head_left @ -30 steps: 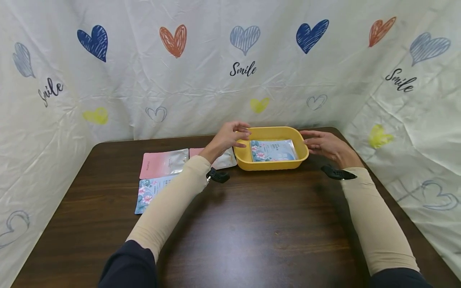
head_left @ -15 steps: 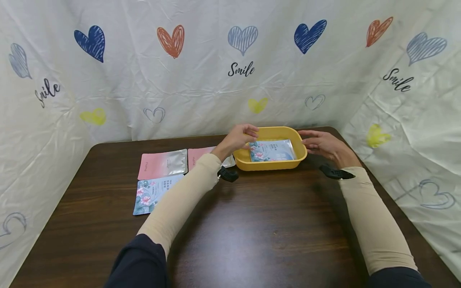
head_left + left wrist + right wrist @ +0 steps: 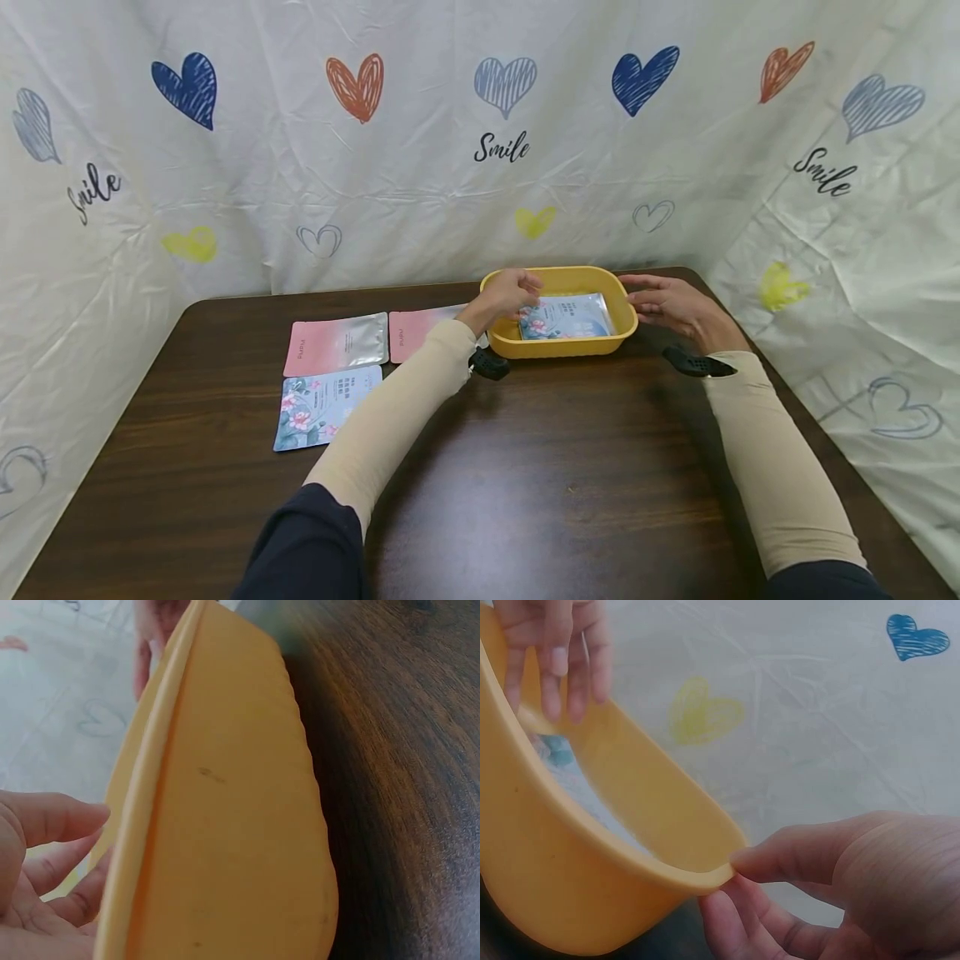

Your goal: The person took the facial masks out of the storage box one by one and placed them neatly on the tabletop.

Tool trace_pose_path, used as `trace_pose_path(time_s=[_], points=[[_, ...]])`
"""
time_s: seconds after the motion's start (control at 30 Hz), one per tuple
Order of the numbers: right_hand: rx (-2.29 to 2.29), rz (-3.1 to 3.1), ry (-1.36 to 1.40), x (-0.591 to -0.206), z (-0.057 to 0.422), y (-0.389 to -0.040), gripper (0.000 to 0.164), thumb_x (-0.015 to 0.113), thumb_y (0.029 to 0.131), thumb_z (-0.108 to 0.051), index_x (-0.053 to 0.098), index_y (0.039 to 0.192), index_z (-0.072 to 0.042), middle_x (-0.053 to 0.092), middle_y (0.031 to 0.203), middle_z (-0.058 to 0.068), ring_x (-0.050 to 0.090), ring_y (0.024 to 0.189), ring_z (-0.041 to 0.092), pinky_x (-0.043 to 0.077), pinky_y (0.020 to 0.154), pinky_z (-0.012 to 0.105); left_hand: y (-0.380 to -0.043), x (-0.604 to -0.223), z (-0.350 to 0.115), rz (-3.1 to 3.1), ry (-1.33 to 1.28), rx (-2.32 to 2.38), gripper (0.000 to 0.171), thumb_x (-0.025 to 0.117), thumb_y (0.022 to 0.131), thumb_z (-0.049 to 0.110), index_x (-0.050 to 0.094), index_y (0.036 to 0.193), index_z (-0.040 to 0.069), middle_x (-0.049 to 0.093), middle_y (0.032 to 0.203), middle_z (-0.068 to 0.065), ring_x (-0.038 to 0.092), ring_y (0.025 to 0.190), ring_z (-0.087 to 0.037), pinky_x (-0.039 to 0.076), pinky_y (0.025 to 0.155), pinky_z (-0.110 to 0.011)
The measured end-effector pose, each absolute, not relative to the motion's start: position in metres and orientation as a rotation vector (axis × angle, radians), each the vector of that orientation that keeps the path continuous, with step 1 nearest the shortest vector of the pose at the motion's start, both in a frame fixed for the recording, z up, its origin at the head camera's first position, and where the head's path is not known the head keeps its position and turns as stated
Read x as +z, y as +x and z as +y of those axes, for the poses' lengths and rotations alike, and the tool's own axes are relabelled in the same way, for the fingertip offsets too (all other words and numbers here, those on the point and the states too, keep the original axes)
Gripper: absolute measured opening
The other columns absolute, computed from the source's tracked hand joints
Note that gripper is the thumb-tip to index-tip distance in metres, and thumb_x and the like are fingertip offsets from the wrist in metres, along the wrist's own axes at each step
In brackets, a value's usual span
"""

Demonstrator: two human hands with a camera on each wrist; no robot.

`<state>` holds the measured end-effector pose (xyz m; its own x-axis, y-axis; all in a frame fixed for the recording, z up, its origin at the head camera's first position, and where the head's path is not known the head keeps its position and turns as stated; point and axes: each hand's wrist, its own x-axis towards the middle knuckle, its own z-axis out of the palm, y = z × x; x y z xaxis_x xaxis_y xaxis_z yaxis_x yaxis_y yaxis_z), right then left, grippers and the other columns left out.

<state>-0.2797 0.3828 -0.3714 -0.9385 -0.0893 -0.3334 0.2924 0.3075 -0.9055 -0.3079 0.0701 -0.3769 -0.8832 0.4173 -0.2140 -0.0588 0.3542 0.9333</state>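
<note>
A yellow plastic basin (image 3: 566, 346) stands at the back of the table, with a blue floral sheet-mask packet (image 3: 570, 317) lying in it. My left hand (image 3: 510, 293) reaches over the basin's left end, fingers loose and pointing down at the packet's left edge. The right wrist view shows those left fingers (image 3: 559, 671) hanging above the packet with nothing between them. At the basin's right end, my right hand (image 3: 671, 308) pinches the rim, thumb on top and fingers beneath, seen close in the right wrist view.
Left of the basin lie two pink-and-silver packets (image 3: 337, 344), side by side, the second partly behind my left forearm. Another blue floral packet (image 3: 322, 408) lies in front of them. A white cloth printed with hearts (image 3: 405, 167) hangs behind the dark wooden table (image 3: 540, 467).
My left hand has moved right and down, from the basin's left rim to over the packet's left edge. The right hand stays at the rim, and the basin has not visibly moved.
</note>
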Motion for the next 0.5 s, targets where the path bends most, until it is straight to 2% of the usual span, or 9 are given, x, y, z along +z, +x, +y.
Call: trace_pose_path(time_s=[0.13,0.23,0.5], points=[[-1.666,2.259,0.181,-0.3722,0.3832,-0.2805,0.059,0.062,0.103,-0.017,0.039,0.157,-0.013,0.07,0.107,-0.006,0.066,0.09,0.009,0.058,0.079,0.024,-0.307,-0.3791,0.0718,2.232,0.306,1.502,0.039,0.065,0.098,0.007,0.059,0.137,0.004,0.06,0.132,-0.012,0.059,0.108,-0.026,0.056,0.09,-0.044],[-1.68,2.243,0.187,-0.3726,0.3838,-0.2809,0.059,0.061,0.103,-0.016,0.038,0.157,-0.013,0.07,0.107,-0.006,0.066,0.089,0.009,0.058,0.078,0.024,-0.3063,-0.3804,0.0725,2.23,0.326,1.5,0.038,0.065,0.098,0.007,0.06,0.136,0.002,0.06,0.132,-0.014,0.058,0.104,-0.03,0.056,0.088,-0.046],[-1.721,2.211,0.198,-0.3725,0.3844,-0.28,0.059,0.06,0.103,-0.012,0.037,0.157,-0.012,0.071,0.105,-0.005,0.067,0.089,0.009,0.059,0.078,0.024,-0.3038,-0.38,0.0733,2.176,0.328,1.556,0.038,0.064,0.098,0.005,0.06,0.135,0.0,0.058,0.135,-0.017,0.057,0.117,-0.037,0.054,0.094,-0.052]])
